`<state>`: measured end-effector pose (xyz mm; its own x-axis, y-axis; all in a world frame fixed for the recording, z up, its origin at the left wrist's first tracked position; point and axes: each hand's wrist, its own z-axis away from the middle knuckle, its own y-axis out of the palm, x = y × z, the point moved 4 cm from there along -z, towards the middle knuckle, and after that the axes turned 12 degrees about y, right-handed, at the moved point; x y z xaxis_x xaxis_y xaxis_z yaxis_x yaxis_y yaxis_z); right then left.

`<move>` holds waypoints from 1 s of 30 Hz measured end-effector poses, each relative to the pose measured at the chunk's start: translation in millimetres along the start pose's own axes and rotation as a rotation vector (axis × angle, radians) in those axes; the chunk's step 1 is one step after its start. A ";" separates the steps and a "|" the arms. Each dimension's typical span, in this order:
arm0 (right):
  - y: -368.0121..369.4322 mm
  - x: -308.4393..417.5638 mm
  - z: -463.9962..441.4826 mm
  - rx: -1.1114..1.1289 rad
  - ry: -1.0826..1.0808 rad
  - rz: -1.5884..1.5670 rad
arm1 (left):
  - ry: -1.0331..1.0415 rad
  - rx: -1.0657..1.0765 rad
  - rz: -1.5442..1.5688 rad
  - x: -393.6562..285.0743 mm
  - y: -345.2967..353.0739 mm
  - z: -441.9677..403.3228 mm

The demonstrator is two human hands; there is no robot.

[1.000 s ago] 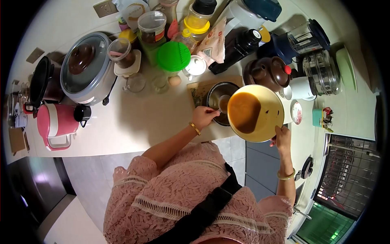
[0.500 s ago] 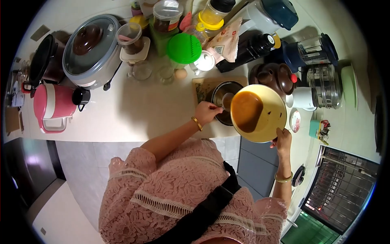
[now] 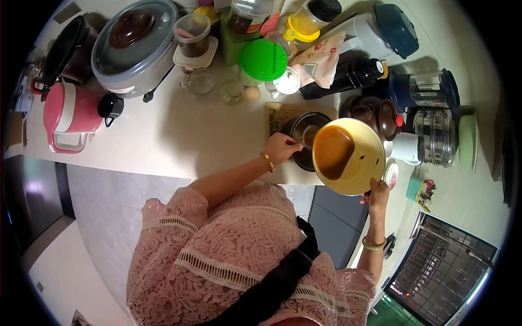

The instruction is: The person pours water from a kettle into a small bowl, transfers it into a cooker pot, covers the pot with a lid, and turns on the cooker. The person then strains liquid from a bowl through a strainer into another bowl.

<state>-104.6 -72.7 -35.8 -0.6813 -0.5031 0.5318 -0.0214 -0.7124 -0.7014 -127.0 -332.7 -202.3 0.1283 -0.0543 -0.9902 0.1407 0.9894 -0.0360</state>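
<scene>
My right hand (image 3: pixel 376 196) grips the lower right rim of a pale yellow bowl (image 3: pixel 368 165). Brown liquid (image 3: pixel 333 154) pools in the bowl's left half, so it appears tilted left. Beneath its left edge stands a dark round pot (image 3: pixel 296 126), partly hidden by the bowl. My left hand (image 3: pixel 283 148) pinches the thin handle of a spoon-like utensil, its rounded brownish head (image 3: pixel 310 136) over the pot's mouth. Whether liquid is running over the rim cannot be made out. Under the pot lies a patterned wooden board (image 3: pixel 275 115).
Behind the pot are an egg (image 3: pixel 252 93), a glass cup (image 3: pixel 232 91), a green-lidded jar (image 3: pixel 263 60) and a black bottle (image 3: pixel 345 76). A brown lidded pot (image 3: pixel 375 117) stands close right of the bowl. Farther left are a grey cooker (image 3: pixel 133 46) and a pink jug (image 3: pixel 68 117).
The camera view has turned slightly, shifting the counter items. Both hands keep their grips, and the bowl stays beside and over the dark pot with liquid at its left side.
</scene>
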 end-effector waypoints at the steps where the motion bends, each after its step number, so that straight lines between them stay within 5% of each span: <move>1: 0.7 0.0 -0.4 0.002 -0.002 0.005 | -0.002 -0.005 0.003 1.3 -0.2 0.0; 30: -3.2 -1.7 -2.0 0.014 -0.014 -0.041 | 0.013 -0.037 0.130 20.2 6.6 -5.1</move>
<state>-104.9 -68.5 -35.4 -0.6697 -0.4804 0.5663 -0.0387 -0.7389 -0.6727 -128.5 -326.6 -223.2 0.1308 0.0762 -0.9885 0.0876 0.9922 0.0881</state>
